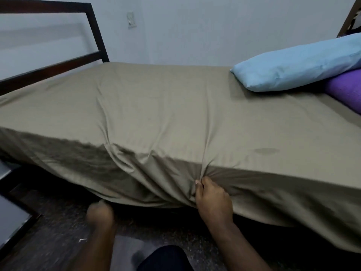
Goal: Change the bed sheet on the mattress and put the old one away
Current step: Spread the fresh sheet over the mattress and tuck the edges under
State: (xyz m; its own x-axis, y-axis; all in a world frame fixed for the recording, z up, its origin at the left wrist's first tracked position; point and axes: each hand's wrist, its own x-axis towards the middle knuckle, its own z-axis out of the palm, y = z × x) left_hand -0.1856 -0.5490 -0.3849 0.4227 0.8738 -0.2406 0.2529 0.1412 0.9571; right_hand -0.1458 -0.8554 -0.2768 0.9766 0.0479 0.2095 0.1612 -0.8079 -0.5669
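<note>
My right hand (213, 200) pinches the olive bed sheet (156, 114) at the mattress side edge; left hand (100, 213) is blurred at the hem, grip unclear. Looks like stripping or tucking; next needs a firm pull along the edge.

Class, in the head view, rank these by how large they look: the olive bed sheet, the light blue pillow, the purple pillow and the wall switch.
1. olive bed sheet
2. light blue pillow
3. purple pillow, though the frame edge and the blue pillow hide part of it, so its true size is unsure
4. wall switch
</note>
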